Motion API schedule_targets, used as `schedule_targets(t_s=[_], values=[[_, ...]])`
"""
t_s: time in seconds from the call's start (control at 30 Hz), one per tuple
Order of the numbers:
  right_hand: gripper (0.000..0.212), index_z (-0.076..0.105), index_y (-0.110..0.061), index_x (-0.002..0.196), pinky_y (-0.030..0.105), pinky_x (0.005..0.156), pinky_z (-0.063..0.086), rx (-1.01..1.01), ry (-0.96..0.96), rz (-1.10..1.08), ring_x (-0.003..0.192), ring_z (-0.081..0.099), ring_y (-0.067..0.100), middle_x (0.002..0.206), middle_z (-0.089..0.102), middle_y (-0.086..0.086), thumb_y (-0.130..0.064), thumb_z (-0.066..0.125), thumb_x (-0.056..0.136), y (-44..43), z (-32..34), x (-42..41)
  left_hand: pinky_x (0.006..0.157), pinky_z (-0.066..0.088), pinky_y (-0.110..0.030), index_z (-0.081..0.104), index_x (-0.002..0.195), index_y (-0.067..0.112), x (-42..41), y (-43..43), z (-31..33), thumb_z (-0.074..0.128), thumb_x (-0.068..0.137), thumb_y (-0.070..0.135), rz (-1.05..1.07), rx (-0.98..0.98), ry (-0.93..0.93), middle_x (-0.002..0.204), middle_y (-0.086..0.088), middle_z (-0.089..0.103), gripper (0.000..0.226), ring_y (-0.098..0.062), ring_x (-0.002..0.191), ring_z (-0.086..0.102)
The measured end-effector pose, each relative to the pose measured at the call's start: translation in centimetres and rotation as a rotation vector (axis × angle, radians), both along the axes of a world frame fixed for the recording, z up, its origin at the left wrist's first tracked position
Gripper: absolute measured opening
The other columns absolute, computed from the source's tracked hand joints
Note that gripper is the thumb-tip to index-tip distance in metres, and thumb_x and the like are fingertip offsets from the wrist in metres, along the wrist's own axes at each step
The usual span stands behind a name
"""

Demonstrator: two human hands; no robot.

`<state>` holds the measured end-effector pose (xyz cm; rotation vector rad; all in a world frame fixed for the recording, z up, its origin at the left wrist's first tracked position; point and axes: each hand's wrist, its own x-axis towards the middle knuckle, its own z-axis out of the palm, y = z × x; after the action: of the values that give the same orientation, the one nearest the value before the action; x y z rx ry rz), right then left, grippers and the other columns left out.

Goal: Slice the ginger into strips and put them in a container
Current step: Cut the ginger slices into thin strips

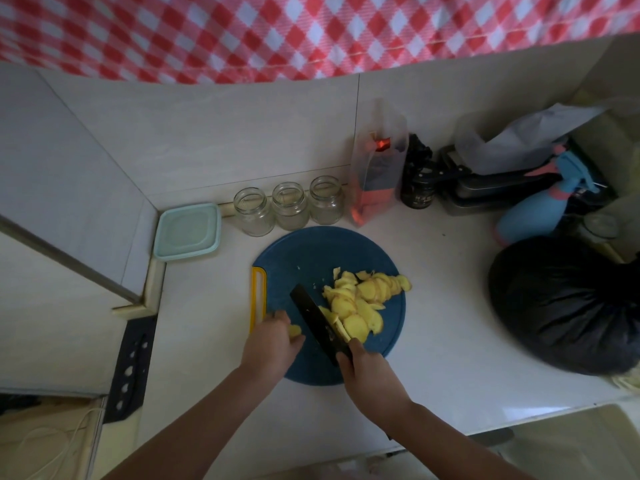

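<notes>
I see bare counter [450,327] right of the cutting board [311,251]; three glass jars [288,206] and a black bag [568,306] hem it in.

Left hand [270,341] holds ginger piece [295,330], right hand [367,372] grips knife [311,317] beside slices [360,299]

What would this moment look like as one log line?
stage: slicing | right hand: grips knife | left hand: holds ginger piece | slices: piled on board | teal container: lid on

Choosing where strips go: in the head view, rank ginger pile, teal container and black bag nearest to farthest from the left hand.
1. ginger pile, just right of the left hand
2. teal container, back left
3. black bag, far right
</notes>
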<state>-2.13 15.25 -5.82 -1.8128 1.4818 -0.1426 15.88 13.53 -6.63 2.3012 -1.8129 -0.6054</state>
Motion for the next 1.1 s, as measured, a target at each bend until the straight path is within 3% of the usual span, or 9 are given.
schedule_targets(t_s=[0.13,0.27,0.47,0.57,0.7,0.87,1.1], values=[[0.030,0.047,-0.009,0.117,0.032,0.065,0.045,-0.004,0.008,0.005,0.084,0.063,0.026,0.094,0.066,0.014,-0.032,0.035,0.103,0.0,0.0,-0.1,0.055,0.033,-0.021,0.055,0.101,0.009,-0.3,0.0,0.1,0.064,0.087,0.039,0.070,-0.014,0.003,0.085,-0.001,0.059,0.035,-0.012,0.069,0.050],[0.030,0.048,-0.009,0.115,0.032,0.066,0.045,-0.005,0.008,0.014,0.079,0.061,0.024,0.094,0.065,0.013,-0.033,0.034,0.103,0.0,0.0,-0.2,0.052,0.033,-0.024,0.054,0.099,0.008,-0.4,0.0,0.2,0.061,0.089,0.041,0.136,0.012,0.000,0.076,0.001,0.055,0.036,-0.015,0.065,0.052],[0.029,0.048,-0.009,0.115,0.030,0.064,0.043,0.000,-0.012,0.009,0.084,0.063,0.026,0.095,0.066,0.013,-0.032,0.035,0.103,0.0,0.0,-0.3,0.058,0.040,-0.023,0.051,0.106,0.007,-1.1,-0.1,-0.2,0.064,0.085,0.044,0.139,0.043,-0.010,0.094,-0.006,0.066,0.045,-0.018,0.081,0.063],[0.029,0.048,-0.009,0.116,0.031,0.064,0.042,-0.007,-0.014,0.010,0.082,0.062,0.026,0.096,0.066,0.014,-0.031,0.035,0.103,0.0,0.0,-0.3,0.070,0.049,-0.028,0.053,0.109,0.008,-1.3,-0.2,-0.6,0.065,0.086,0.037,0.107,0.016,0.003,0.103,-0.007,0.062,0.039,-0.020,0.090,0.062],[0.029,0.048,-0.009,0.116,0.030,0.064,0.044,-0.016,-0.005,0.020,0.077,0.060,0.022,0.095,0.066,0.012,-0.032,0.034,0.103,0.1,0.0,-0.5,0.082,0.044,-0.028,0.054,0.116,0.008,-1.1,-0.7,-0.7,0.062,0.089,0.025,0.006,-0.023,-0.011,0.115,-0.009,0.055,0.033,-0.023,0.103,0.057],[0.028,0.045,-0.011,0.119,0.026,0.060,0.040,-0.036,0.008,0.029,0.082,0.064,0.025,0.097,0.067,0.012,-0.031,0.034,0.103,0.3,-0.1,-0.3,0.085,0.044,-0.025,0.052,0.127,0.009,0.0,-0.6,-0.8,0.074,0.080,0.018,0.012,-0.057,0.144,0.123,-0.009,0.052,0.053,-0.022,0.105,0.057],[0.028,0.045,-0.011,0.119,0.026,0.061,0.040,-0.042,0.019,0.029,0.086,0.064,0.025,0.099,0.067,0.011,-0.031,0.034,0.103,0.3,-0.1,-0.1,0.087,0.048,-0.029,0.055,0.127,0.011,0.2,-0.1,-0.9,0.076,0.079,0.024,0.038,-0.105,0.245,0.120,-0.008,0.055,0.055,-0.021,0.102,0.059]])
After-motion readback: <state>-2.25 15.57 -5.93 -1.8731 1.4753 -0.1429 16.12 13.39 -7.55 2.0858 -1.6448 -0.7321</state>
